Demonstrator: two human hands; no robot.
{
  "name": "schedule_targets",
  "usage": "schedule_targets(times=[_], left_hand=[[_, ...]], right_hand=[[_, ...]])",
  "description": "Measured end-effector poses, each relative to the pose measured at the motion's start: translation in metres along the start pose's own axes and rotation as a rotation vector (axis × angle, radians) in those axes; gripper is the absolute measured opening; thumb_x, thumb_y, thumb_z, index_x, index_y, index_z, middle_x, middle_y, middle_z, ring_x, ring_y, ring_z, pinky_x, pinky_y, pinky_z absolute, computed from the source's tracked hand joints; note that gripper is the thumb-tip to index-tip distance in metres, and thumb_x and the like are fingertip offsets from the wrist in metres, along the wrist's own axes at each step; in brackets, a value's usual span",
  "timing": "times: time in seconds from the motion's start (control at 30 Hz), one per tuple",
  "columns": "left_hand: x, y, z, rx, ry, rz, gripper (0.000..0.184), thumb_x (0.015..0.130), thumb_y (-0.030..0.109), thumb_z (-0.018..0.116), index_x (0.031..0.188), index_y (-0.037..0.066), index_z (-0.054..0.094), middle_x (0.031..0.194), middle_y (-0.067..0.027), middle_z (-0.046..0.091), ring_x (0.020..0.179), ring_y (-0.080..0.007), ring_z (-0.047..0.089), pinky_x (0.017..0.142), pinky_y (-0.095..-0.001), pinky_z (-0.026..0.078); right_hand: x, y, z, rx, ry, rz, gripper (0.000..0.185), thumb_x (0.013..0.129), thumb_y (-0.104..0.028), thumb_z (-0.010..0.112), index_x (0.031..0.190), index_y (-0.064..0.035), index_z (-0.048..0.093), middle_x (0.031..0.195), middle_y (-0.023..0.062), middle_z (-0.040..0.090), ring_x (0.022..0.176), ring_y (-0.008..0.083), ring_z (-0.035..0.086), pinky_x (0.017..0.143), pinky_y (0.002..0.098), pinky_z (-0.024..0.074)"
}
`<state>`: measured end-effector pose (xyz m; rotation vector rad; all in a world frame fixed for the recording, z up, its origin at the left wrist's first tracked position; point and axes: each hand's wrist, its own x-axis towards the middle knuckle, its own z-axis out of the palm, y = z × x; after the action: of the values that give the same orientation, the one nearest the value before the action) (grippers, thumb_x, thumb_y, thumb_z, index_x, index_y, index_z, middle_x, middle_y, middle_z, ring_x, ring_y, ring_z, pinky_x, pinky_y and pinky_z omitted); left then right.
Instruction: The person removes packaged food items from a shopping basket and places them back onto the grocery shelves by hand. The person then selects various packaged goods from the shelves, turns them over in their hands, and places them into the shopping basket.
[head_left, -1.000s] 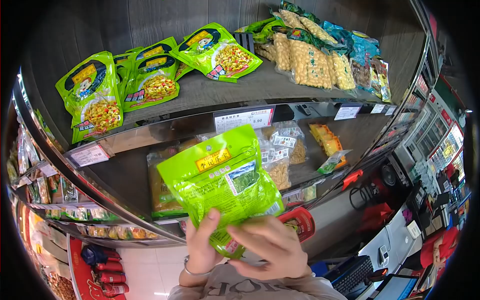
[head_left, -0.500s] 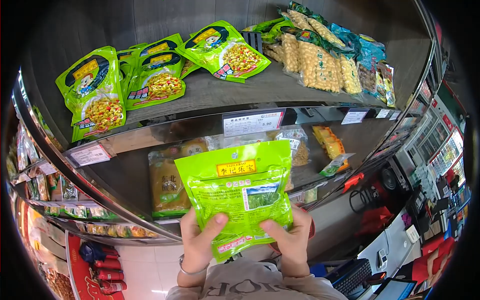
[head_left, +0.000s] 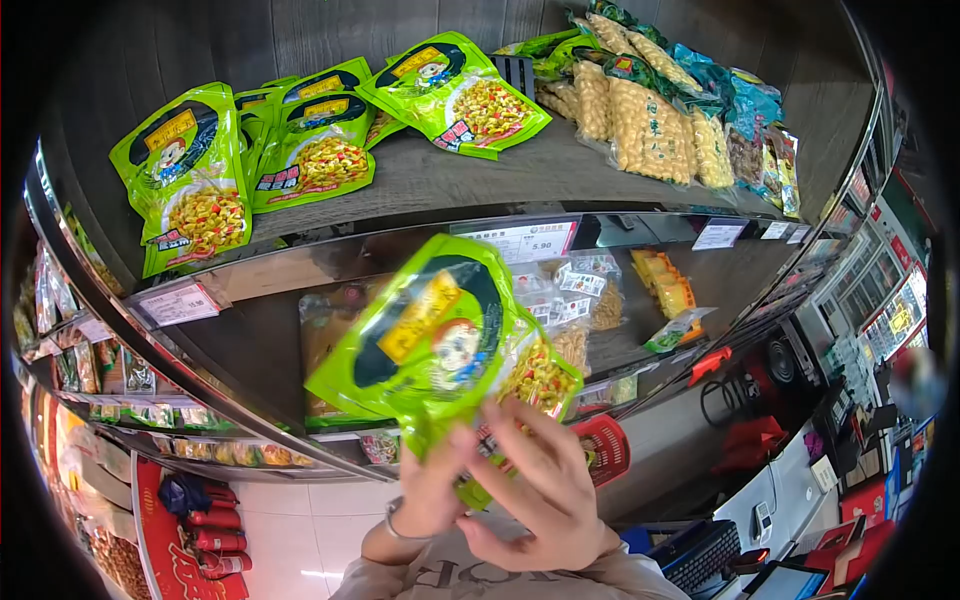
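Observation:
A green food pouch [head_left: 430,330] is held up in front of the shelf, tilted, with its cartoon face and bowl picture showing. My left hand [head_left: 430,490], with a bracelet at the wrist, grips the pouch's lower left part, thumb in front. Beside it my right hand [head_left: 535,480] has its fingers apart and lies over the pouch's lower right part; whether it grips is unclear. Similar green pouches [head_left: 195,180] lie on the upper shelf [head_left: 500,185] behind.
Vacuum packs of pale food [head_left: 650,130] sit at the upper right. Yellow packets [head_left: 663,285] and clear bags lie on the lower shelf. A red basket [head_left: 603,447] is right of my hands. Red extinguishers [head_left: 218,540] stand lower left; a counter with a keyboard [head_left: 700,555] is lower right.
The pouch has turned from its text side to its picture side and now tilts. My right hand has moved from a thumb grip at its right edge to spread fingers across the lower front.

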<state>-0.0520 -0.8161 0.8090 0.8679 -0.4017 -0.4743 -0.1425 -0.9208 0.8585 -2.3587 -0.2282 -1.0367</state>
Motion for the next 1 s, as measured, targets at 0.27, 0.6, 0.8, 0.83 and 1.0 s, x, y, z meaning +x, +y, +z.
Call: schedule_targets(times=[0.27, 0.6, 0.8, 0.83, 1.0], left_hand=[[0.005, 0.017, -0.014, -0.05, -0.048, -0.021, 0.053, 0.092, 0.018, 0.07, 0.136, -0.003, 0.05, 0.125, -0.0118, 0.064, 0.111, -0.0195, 0.061, 0.095, -0.0316, 0.048], [0.007, -0.01, 0.0, 0.151, -0.157, -0.211, 0.054, 0.09, 0.02, 0.075, 0.132, -0.005, 0.053, 0.122, -0.0106, 0.066, 0.109, -0.0178, 0.061, 0.095, -0.0312, 0.047], [0.024, -0.045, 0.032, 0.07, -0.398, -0.354, 0.053, 0.089, 0.017, 0.073, 0.132, -0.007, 0.053, 0.125, -0.0137, 0.064, 0.111, -0.021, 0.061, 0.097, -0.0339, 0.046], [0.026, -0.054, 0.036, 0.077, -0.421, -0.388, 0.053, 0.089, 0.017, 0.073, 0.132, -0.007, 0.053, 0.125, -0.0137, 0.064, 0.111, -0.021, 0.061, 0.097, -0.0339, 0.046], [0.029, -0.089, 0.078, 0.197, -0.587, -0.464, 0.045, 0.093, 0.014, 0.07, 0.129, -0.007, 0.055, 0.124, -0.0117, 0.064, 0.109, -0.0175, 0.06, 0.096, -0.0317, 0.046]], right_hand=[[-0.024, 0.05, -0.019, 0.354, 0.447, 0.335, 0.05, 0.08, -0.012, 0.075, 0.124, 0.0063, 0.058, 0.11, 0.014, 0.063, 0.09, 0.0195, 0.059, 0.077, 0.0297, 0.0467], [-0.05, 0.059, -0.039, 0.662, 0.242, 0.627, 0.04, 0.086, -0.006, 0.076, 0.121, 0.0042, 0.061, 0.099, 0.0082, 0.07, 0.093, 0.0102, 0.065, 0.081, 0.0255, 0.0496], [-0.074, 0.058, -0.078, 0.496, 0.248, 0.798, 0.04, 0.083, -0.015, 0.082, 0.115, 0.0014, 0.064, 0.095, 0.0103, 0.074, 0.09, 0.013, 0.07, 0.078, 0.0293, 0.0531], [-0.08, 0.059, -0.084, 0.489, 0.281, 0.824, 0.04, 0.083, -0.015, 0.082, 0.115, 0.0014, 0.064, 0.095, 0.0103, 0.074, 0.09, 0.013, 0.07, 0.078, 0.0293, 0.0531], [-0.125, 0.072, -0.103, 0.526, 0.511, 0.877, 0.044, 0.084, -0.012, 0.081, 0.119, 0.0037, 0.061, 0.102, 0.0113, 0.074, 0.094, 0.0135, 0.069, 0.083, 0.0298, 0.0532]])
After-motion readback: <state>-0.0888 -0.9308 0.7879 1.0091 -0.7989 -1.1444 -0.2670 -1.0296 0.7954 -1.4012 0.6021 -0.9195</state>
